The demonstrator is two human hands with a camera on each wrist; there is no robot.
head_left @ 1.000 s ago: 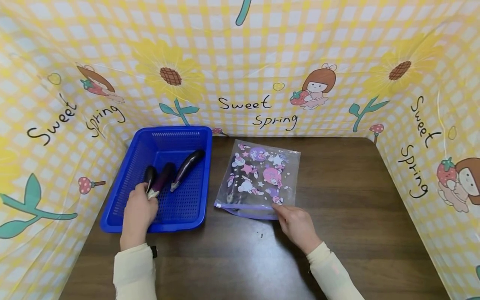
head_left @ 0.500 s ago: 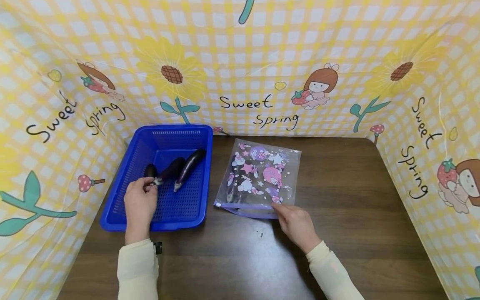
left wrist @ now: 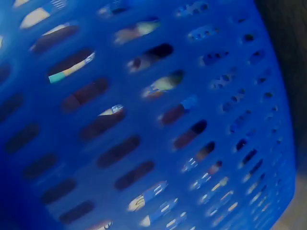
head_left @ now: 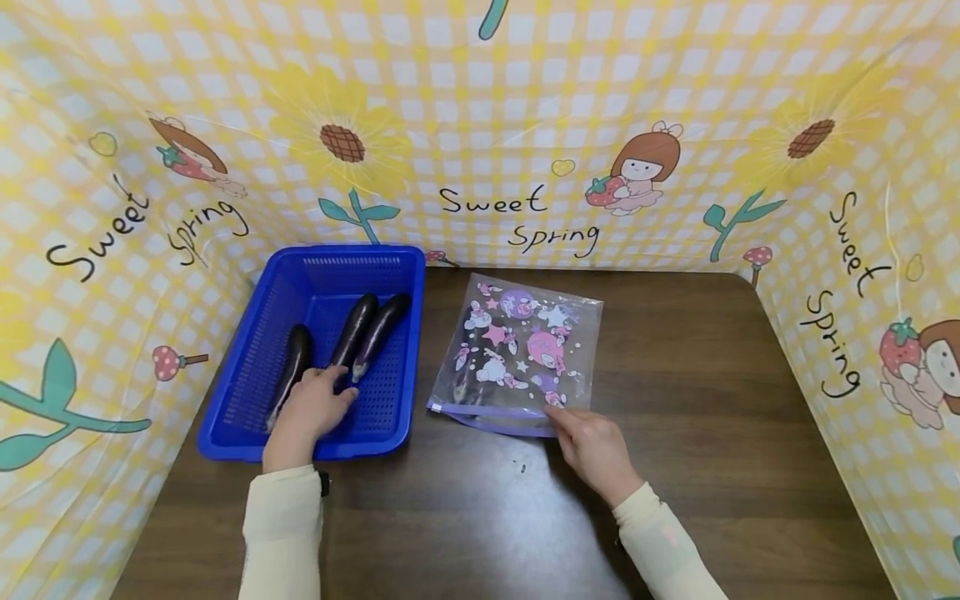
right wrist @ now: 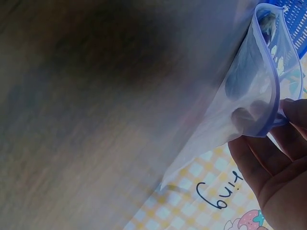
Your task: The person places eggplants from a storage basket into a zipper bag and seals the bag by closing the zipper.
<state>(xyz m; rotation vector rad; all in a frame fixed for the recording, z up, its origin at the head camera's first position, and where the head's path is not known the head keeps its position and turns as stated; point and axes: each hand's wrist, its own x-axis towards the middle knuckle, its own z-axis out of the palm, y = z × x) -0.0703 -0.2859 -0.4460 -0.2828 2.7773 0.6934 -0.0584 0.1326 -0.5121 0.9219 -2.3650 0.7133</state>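
- Blue basket (head_left: 414, 367), slotted plastic, at the table's left, near the back cloth; its perforated wall fills the left wrist view.
- Eggplants, three, inside the basket: left eggplant (head_left: 296, 358) apart along the left side; middle eggplant (head_left: 355, 329) and right eggplant (head_left: 384, 329) side by side, slanting.
- Left hand (head_left: 311, 408), reaching over the basket's near rim, at the middle eggplant's near end and covering it; thumb and forefinger apart, but whether they grip cannot be told.
- Zip bag (head_left: 525, 350), clear, printed with pink and purple figures, flat beside the basket; purple-edged mouth toward the person, parted in the right wrist view.
- Dark elongated item (right wrist: 242, 76) within the bag, seen dimly through the plastic.
- Right hand (head_left: 595, 450), pinching the bag's mouth edge at its right end.
- Dark speck (head_left: 522, 468) just below the bag.
- Table (head_left: 675, 358), brown wood grain, glossy in front.
- Cloth (head_left: 487, 117), yellow check, sunflowers and "Sweet Spring" lettering, enclosing back and both sides.
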